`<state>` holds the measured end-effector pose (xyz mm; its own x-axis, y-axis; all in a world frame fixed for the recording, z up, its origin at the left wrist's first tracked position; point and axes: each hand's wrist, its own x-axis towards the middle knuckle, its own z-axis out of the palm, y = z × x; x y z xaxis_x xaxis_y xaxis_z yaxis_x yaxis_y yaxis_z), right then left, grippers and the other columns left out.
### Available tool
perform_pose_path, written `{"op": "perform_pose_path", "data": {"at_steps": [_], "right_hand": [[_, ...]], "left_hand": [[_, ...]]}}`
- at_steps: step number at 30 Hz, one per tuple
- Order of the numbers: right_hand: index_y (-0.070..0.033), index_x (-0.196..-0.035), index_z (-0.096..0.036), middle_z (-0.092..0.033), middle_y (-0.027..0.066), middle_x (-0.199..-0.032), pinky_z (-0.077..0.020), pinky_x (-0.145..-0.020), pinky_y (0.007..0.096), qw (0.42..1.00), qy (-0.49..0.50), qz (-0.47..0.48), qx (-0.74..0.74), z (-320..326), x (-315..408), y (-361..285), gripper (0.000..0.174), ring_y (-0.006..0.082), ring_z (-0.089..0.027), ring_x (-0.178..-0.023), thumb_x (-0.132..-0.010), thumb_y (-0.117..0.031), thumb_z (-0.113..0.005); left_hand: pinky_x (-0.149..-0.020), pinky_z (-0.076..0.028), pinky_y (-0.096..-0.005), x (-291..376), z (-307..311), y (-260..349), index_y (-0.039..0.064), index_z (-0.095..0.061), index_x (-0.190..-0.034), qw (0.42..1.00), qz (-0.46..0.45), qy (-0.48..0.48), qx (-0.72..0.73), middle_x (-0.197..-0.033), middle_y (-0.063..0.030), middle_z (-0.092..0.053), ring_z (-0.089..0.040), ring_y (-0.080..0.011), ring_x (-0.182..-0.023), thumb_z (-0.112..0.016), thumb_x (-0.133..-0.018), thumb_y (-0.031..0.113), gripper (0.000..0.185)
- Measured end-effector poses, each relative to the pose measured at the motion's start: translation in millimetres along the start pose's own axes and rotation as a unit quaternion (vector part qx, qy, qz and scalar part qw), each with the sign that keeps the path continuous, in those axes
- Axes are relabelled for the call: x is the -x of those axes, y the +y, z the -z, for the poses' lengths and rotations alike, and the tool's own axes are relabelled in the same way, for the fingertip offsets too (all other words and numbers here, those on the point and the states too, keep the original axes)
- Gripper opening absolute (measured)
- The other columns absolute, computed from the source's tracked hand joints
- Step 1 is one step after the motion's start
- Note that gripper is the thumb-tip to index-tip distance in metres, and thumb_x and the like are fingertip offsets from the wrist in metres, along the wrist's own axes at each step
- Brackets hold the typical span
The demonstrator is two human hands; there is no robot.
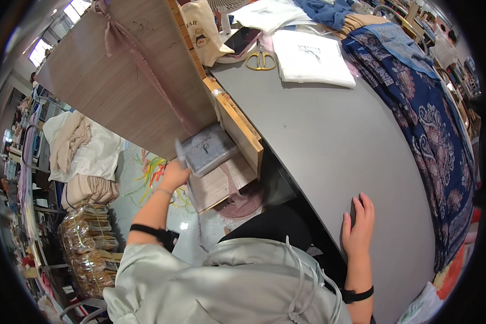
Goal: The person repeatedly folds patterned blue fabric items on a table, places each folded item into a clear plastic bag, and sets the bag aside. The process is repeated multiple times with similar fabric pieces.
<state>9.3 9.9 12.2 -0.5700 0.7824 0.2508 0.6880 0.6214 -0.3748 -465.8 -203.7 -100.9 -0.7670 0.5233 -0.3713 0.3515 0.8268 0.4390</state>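
Observation:
My left hand [177, 174] is at the near left edge of a stack of clear printed plastic bags [210, 148], in the corner of a wooden shelf unit. Its fingers are curled on the edge of a bag [180, 150], which is blurred and stands up off the stack. The fingertips are partly hidden. Flat on the grey tabletop [316, 137] rests my right hand [358, 227], holding nothing, fingers slightly apart. Farther up the table lie yellow-handled scissors [261, 61] beside a pile of white printed bags [314, 58].
A pink fabric strip [146, 67] hangs along the wooden panel [117, 93]. Navy paisley cloth [425, 117] lines the table's right side. A phone [243, 41] lies near a cloth pouch [204, 32]. Wrapped bundles [87, 243] are stacked at left; colored straps [154, 172] lie on the floor.

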Motion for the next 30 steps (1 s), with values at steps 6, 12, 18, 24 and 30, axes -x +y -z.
{"op": "perform_pose_path", "data": {"at_steps": [6, 12, 18, 24, 30], "right_hand": [[0.004, -0.117, -0.054, -0.048, 0.0215, -0.132, -0.0345, -0.104, 0.0492, 1.0, 0.009, -0.002, 0.017, -2, 0, -5, 0.038, 0.0415, -0.044, -0.123, -0.08, -0.004, -0.058], [0.003, -0.116, -0.054, -0.048, 0.0215, -0.132, -0.0346, -0.104, 0.0498, 0.999, -0.005, -0.009, 0.038, -1, -3, -8, 0.04, 0.0414, -0.045, -0.122, -0.077, -0.004, -0.057], [0.003, -0.117, -0.053, -0.047, 0.0225, -0.133, -0.0343, -0.104, 0.05, 0.999, -0.012, -0.017, 0.036, -2, -3, -7, 0.041, 0.0422, -0.044, -0.123, -0.077, -0.005, -0.057], [0.003, -0.12, -0.051, -0.045, 0.0229, -0.135, -0.0342, -0.104, 0.0501, 0.999, -0.014, -0.018, 0.03, -3, -1, -6, 0.041, 0.042, -0.042, -0.124, -0.08, -0.005, -0.055], [0.004, -0.121, -0.051, -0.046, 0.0235, -0.134, -0.0348, -0.103, 0.0498, 0.999, -0.014, -0.013, 0.042, -2, -2, -8, 0.04, 0.0424, -0.043, -0.124, -0.081, -0.004, -0.055]], "left_hand": [[-0.079, -0.054, -0.0429, -100, -83, 41, 0.003, -0.067, -0.093, 0.952, -0.12, 0.046, -0.277, -0.095, -0.0197, -0.068, -0.068, -0.0341, -0.089, -0.056, -0.082, 0.013, 0.019], [-0.079, -0.054, -0.0457, -135, -153, 52, 0.004, -0.063, -0.1, 0.946, -0.122, -0.031, -0.299, -0.115, -0.0176, -0.061, -0.062, -0.0359, -0.106, -0.049, -0.089, 0.011, 0.019], [-0.07, -0.053, -0.0482, -112, -92, 32, 0.005, -0.059, -0.089, 0.956, -0.207, 0.094, -0.187, -0.094, -0.0187, -0.066, -0.064, -0.0376, -0.075, -0.054, -0.082, 0.011, 0.011], [-0.059, -0.057, -0.0384, -45, 2, -22, 0.001, -0.054, -0.082, 0.97, 0.011, 0.128, 0.206, -0.075, -0.015, -0.066, -0.067, -0.0273, -0.065, -0.055, -0.08, 0.004, 0.004], [-0.056, -0.059, -0.0297, -59, -26, -64, 0.001, -0.057, -0.094, 0.815, 0.108, 0.195, 0.534, -0.081, -0.0097, -0.064, -0.066, -0.0182, -0.067, -0.055, -0.087, 0.003, 0.007]]}}
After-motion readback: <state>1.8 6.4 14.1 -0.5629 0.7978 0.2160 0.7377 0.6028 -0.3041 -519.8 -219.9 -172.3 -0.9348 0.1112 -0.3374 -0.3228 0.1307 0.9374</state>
